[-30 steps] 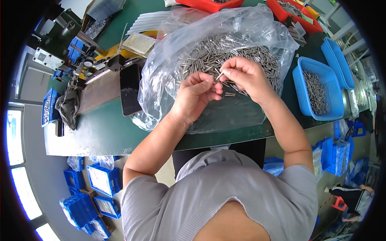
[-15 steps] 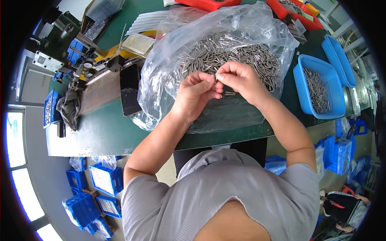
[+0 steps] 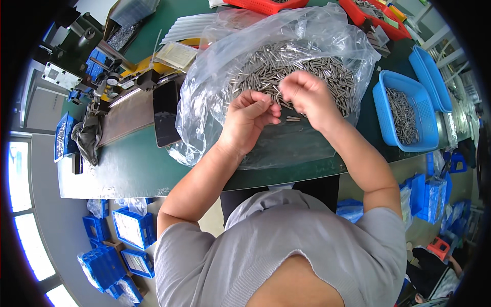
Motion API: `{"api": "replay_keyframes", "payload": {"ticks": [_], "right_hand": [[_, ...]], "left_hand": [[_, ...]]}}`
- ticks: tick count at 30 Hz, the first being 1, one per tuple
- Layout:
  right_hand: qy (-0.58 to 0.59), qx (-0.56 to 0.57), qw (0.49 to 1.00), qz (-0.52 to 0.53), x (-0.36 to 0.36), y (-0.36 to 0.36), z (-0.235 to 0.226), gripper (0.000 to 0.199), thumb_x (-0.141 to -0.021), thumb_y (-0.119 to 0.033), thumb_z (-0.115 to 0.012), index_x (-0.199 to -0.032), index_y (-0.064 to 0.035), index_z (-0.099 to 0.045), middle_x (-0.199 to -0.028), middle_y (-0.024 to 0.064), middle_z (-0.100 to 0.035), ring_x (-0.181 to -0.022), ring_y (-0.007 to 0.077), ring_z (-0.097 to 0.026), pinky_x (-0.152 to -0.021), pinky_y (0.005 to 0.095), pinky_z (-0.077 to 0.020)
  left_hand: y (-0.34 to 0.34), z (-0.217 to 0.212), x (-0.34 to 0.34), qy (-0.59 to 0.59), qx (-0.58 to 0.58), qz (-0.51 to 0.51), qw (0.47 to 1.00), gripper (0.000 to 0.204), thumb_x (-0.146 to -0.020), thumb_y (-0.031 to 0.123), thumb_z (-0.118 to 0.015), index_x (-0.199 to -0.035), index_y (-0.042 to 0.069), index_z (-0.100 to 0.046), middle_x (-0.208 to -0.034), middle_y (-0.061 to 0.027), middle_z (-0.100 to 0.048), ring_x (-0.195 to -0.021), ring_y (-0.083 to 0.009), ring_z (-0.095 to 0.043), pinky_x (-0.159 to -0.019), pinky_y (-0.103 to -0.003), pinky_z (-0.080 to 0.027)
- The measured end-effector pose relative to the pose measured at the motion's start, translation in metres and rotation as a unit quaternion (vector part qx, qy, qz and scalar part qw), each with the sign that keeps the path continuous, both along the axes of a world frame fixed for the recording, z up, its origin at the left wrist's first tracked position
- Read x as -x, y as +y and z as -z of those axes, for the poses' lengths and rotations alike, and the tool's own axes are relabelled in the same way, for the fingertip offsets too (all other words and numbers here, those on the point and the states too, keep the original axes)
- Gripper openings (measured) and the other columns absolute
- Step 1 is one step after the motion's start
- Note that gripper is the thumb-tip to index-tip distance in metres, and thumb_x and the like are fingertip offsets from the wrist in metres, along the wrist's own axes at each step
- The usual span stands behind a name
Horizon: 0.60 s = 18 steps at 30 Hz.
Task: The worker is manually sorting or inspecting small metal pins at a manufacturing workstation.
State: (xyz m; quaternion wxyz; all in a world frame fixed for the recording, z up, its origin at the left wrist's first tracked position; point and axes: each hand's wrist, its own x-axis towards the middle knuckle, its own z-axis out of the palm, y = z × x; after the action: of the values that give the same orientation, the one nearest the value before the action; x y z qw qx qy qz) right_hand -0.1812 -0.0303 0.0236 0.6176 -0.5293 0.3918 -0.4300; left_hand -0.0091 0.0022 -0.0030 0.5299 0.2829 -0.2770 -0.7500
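Observation:
A heap of small metal pins point(image 3: 261, 69) lies on a clear plastic bag point(image 3: 202, 97) spread over the green table. My left hand point(image 3: 248, 117) is above the near edge of the heap, thumb and forefinger pressed together. Whatever they hold is too small to name. To its right, my right hand point(image 3: 309, 100) hovers over the pins, its curled fingers smeared by motion, so I cannot see whether anything is in them. A few loose pins point(image 3: 293, 118) lie on the bag just below the two hands.
On the right stands a blue basket point(image 3: 381, 102) with more pins, beside another blue basket point(image 3: 432, 77). Red baskets point(image 3: 353, 13) line the far edge. A dark flat slab point(image 3: 164, 115) and a metal fixture point(image 3: 105, 84) are at left. Another person point(image 3: 434, 273) is at lower right.
My right hand has pulled away from the left hand, moving slightly up and right. The left hand stays nearly in place, still pinched. The other person at lower right has shifted.

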Motion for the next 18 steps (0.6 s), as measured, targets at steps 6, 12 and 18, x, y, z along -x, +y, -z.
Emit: {"api": "replay_keyframes", "payload": {"ticks": [6, 12, 18], "right_hand": [[-0.194, -0.226, 0.954, 0.048, 0.012, -0.013, -0.012, 0.012, -0.086, -0.016, -0.052, -0.084, -0.005, -0.055, -0.073, 0.0024, -0.054, -0.056, 0.0073, -0.045, -0.041, 0.0192, -0.0309], [0.364, 0.251, 0.897, -0.004, 0.0, -0.01, 0.011, 0.014, -0.076, -0.02, -0.063, -0.076, -0.0059, -0.059, -0.063, 0.0084, -0.061, -0.059, 0.0215, -0.062, -0.053, 0.0342, -0.047], [0.536, 0.406, 0.739, -0.047, -0.013, 0.001, 0.018, 0.015, -0.073, -0.014, -0.062, -0.077, -0.0009, -0.056, -0.073, 0.0151, -0.062, -0.066, 0.031, -0.063, -0.056, 0.0413, -0.0496]], "left_hand": [[-0.001, -0.007, -0.005, -0.004, -0.014, -0.049, 0.999, 0.006, -0.089, 0.006, -0.051, -0.087, 0.001, -0.053, -0.081, -0.0127, -0.061, -0.073, -0.0207, -0.061, -0.067, -0.031, -0.051], [-0.002, -0.006, -0.006, -0.01, -0.027, -0.066, 0.997, 0.008, -0.09, 0.008, -0.05, -0.087, 0.002, -0.055, -0.082, -0.0127, -0.061, -0.075, -0.0207, -0.06, -0.068, -0.031, -0.05], [-0.001, -0.008, -0.007, -0.011, -0.025, -0.066, 0.997, 0.008, -0.09, 0.007, -0.05, -0.087, 0.002, -0.055, -0.081, -0.0123, -0.061, -0.074, -0.0207, -0.06, -0.066, -0.031, -0.051]]}}
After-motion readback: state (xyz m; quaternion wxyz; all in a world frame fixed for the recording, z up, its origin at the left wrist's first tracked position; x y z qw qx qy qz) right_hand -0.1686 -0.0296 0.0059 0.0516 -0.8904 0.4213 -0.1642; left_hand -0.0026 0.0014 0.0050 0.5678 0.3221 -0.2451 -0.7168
